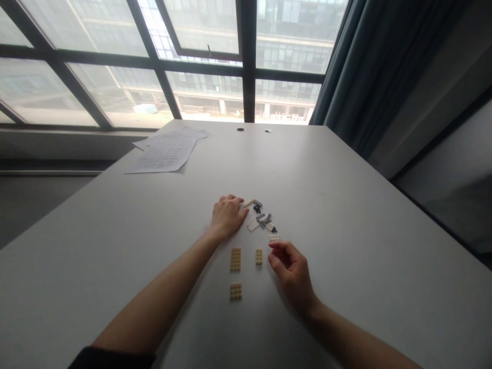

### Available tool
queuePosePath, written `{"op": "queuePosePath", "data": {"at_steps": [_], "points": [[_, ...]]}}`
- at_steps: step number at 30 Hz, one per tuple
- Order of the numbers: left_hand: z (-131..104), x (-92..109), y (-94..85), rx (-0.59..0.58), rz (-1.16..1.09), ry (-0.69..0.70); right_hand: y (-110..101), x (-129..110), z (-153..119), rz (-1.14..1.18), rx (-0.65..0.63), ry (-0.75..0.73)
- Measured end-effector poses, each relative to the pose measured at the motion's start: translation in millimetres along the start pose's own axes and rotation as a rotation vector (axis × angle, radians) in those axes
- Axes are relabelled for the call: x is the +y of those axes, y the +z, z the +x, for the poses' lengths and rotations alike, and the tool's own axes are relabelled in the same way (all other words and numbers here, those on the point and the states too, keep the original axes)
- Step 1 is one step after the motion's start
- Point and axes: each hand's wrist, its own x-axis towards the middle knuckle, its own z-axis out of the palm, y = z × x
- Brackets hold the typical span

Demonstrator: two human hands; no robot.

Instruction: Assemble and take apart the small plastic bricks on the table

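Observation:
My left hand [228, 214] rests palm down on the table, fingers forward and a little apart, its thumb beside a small angled tan and grey piece [253, 203]. Whatever may lie under the palm is hidden. My right hand [290, 266] is half curled, with a gap between thumb and index finger and nothing visible in it. Its index fingertip is at the near edge of a white studded plate [274, 238]. Three tan studded plates lie nearer me: a long one [236, 260], a narrow one [259, 257] and a squarish one [236, 291].
Small white, grey and black pieces [263, 222] lie in a loose group between the hands. Printed sheets [161, 154] overlap at the far left of the white table [346, 205]. A dark round fitting [240, 129] sits near the far edge, before the windows.

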Motion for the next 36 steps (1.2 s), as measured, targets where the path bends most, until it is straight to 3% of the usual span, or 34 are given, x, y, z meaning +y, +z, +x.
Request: {"op": "queuePosePath", "data": {"at_steps": [5, 9, 12, 14, 16, 19, 25, 31, 36], "points": [[10.7, 2.9, 5.8, 0.035, 0.013, -0.006, -0.3, 0.6, 0.3, -0.004, -0.007, -0.013], [-2.5, 6.6, -4.7, 0.057, -0.023, 0.015, -0.2, 1.2, 1.1, 0.003, -0.002, -0.013], [-38.7, 19.1, -20.5, 0.078, -0.081, 0.067, -0.3, 1.1, 1.1, 0.045, 0.028, -0.021], [-72.6, 30.4, -31.1, 0.111, -0.193, 0.185, -0.6, -0.1, 0.4, 0.085, 0.036, -0.035], [-104.8, 39.6, -39.1, 0.127, -0.3, 0.321, -1.0, -2.4, -1.1, 0.093, -0.004, -0.061], [-133.3, 45.0, -44.2, 0.159, -0.386, 0.331, -2.0, -6.4, -4.7, 0.031, -0.098, -0.108], [-136.1, 46.2, -41.7, 0.195, -0.562, 0.256, -3.3, -9.2, -9.3, -0.014, -0.069, -0.145], [-141.0, 53.2, -37.9, 0.208, -0.614, 0.258, -1.2, -7.9, -8.2, 0.06, -0.023, -0.085], [-141.4, 53.5, -38.8, 0.186, -0.646, 0.222, -1.6, -7.3, -8.2, 0.02, 0.012, -0.126]]}}
